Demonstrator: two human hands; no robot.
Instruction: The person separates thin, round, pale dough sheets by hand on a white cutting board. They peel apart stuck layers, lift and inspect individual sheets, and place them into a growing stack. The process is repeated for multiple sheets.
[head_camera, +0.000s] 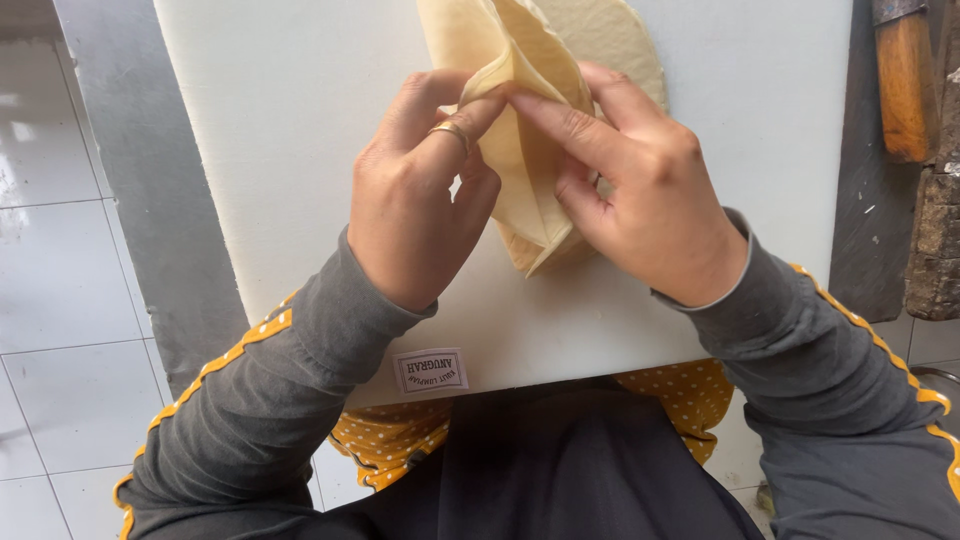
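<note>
Peeling thin dough sheet (520, 150) off stack on white board (300, 120) | left hand (415, 200) and right hand (640, 200) both pinching sheet's top edge, fingers narrow | next likely needs slow even pull, tears easily | wooden handle (905, 85) at far right

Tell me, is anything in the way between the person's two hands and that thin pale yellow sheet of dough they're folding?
Nothing visible is. The left hand and the right hand both pinch the thin pale yellow dough sheet directly at its folded edge, above the white cutting board. Another round sheet lies behind it, not between.
</note>
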